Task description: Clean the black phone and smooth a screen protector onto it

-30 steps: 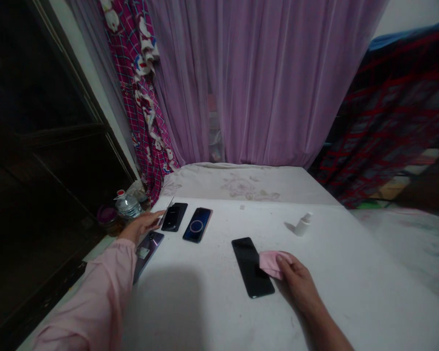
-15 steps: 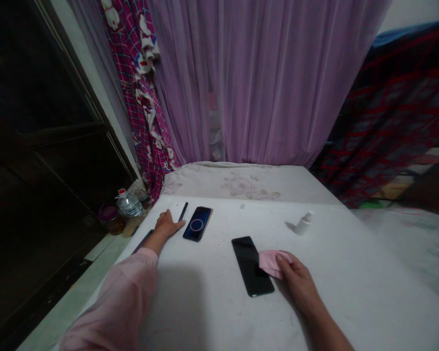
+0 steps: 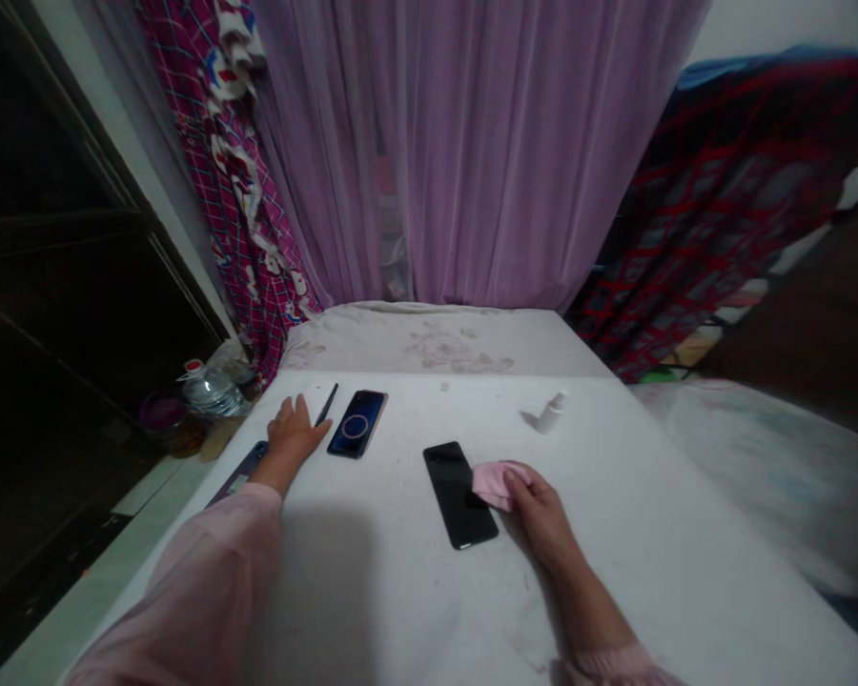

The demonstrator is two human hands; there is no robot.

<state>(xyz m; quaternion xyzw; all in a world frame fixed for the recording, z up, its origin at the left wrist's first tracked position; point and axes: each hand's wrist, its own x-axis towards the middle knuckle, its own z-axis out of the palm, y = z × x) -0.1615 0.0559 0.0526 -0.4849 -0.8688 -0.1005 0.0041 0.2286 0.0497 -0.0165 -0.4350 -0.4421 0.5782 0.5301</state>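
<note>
left grip [image 3: 296, 431] lies released on the white worktop [image 3: 636, 562], fingers spread, while the right grip [image 3: 533, 514] clenches a pink cloth [image 3: 491, 484] against the edge of a black phone [image 3: 456, 495]. a purple curtain [image 3: 472, 143] hangs behind the worktop. a dark phone [image 3: 356, 426] with a lit ring sits just beside the left grip, another phone [image 3: 239, 474] lies near its wrist, a small white spray bottle [image 3: 551, 413] stands well apart, and a black stylus [image 3: 326, 405] lies by the fingertips.

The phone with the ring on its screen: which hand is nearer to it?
Left. The left hand lies just beside the phone; the right hand is much farther right, on a pink cloth past a black phone.
</note>
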